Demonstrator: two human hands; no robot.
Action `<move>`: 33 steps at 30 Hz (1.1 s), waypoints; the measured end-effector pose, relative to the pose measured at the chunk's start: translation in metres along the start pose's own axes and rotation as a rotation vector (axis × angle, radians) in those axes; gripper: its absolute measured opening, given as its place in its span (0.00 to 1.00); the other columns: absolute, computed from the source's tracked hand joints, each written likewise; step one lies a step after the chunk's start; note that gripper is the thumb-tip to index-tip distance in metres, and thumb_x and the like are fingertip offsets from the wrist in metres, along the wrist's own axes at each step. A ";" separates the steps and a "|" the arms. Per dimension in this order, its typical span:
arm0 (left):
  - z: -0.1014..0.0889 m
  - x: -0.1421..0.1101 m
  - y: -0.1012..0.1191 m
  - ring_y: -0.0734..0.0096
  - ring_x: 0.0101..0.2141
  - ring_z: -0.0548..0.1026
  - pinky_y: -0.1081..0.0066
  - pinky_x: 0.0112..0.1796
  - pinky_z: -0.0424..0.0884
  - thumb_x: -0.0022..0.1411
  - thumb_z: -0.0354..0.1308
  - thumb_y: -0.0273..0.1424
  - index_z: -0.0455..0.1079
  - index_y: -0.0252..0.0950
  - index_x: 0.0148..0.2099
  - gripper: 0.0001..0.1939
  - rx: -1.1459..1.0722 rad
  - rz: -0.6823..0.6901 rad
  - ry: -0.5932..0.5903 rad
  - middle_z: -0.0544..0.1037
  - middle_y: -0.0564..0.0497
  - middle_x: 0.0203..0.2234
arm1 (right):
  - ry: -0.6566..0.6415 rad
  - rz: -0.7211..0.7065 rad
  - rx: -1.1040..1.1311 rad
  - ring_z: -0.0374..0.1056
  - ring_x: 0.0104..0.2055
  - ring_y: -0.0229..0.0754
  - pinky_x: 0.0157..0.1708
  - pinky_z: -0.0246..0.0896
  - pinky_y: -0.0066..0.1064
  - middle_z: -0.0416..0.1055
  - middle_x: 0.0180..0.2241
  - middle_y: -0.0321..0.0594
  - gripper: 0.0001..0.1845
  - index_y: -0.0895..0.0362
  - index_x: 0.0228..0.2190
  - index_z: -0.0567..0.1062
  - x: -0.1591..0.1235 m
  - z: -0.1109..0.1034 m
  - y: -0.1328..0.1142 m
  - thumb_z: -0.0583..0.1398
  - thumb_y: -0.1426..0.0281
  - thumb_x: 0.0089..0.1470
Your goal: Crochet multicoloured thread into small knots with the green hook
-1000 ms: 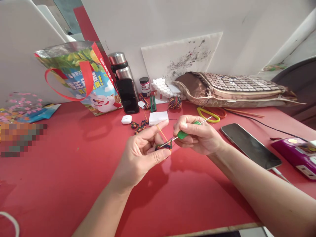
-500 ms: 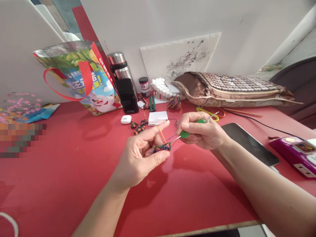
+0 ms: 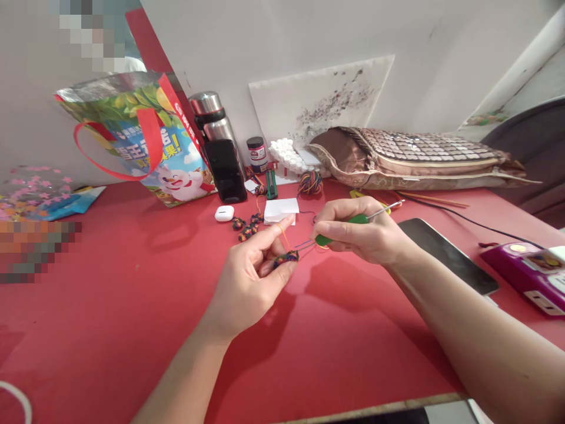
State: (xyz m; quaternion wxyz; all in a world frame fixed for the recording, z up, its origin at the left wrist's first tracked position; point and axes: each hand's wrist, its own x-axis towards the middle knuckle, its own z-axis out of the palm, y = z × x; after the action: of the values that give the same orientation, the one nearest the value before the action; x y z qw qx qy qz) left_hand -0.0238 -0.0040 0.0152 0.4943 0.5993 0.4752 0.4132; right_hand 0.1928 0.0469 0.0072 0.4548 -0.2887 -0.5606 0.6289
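Note:
My left hand [image 3: 251, 277] pinches a small multicoloured crochet piece [image 3: 285, 258] between thumb and fingers. A strand of orange yarn [image 3: 285, 237] runs from the piece up over its raised index finger. In my right hand [image 3: 353, 232] is a crochet hook [image 3: 362, 219] with a green handle and metal at both ends. The hook's left end reaches the edge of the crochet piece; whether it sits in a loop is too small to tell. Behind the hands lie finished-looking crochet bits [image 3: 249, 227], a stack of white paper [image 3: 281, 210] and a multicoloured yarn ball [image 3: 311, 182].
A black phone [image 3: 226, 171] leans on a steel flask [image 3: 216, 123] beside a colourful bag [image 3: 145, 147]. A white earbud case [image 3: 224, 213] lies nearby. Rightward are a sequined bag [image 3: 424, 156], a flat phone [image 3: 445, 253] and a purple power strip [image 3: 525, 274] on the red table [image 3: 132, 330].
My right hand has shifted slightly left and the hook has tilted flatter. The left hand and crochet piece have moved a little left and up, with the index finger lower.

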 end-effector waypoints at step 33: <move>-0.003 0.014 -0.013 0.74 0.29 0.65 0.72 0.32 0.64 0.62 0.71 0.34 0.79 0.39 0.62 0.26 -0.213 0.065 0.175 0.67 0.57 0.27 | 0.204 -0.861 -1.189 0.66 0.28 0.43 0.29 0.61 0.33 0.72 0.28 0.40 0.05 0.59 0.47 0.71 -0.018 0.056 0.040 0.57 0.74 0.71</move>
State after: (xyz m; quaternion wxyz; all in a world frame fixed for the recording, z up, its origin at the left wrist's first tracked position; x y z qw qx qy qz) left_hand -0.0259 0.0108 0.0034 0.4982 0.5201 0.4504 0.5277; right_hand 0.1411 0.0080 -0.0230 0.4779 -0.2980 -0.8251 -0.0450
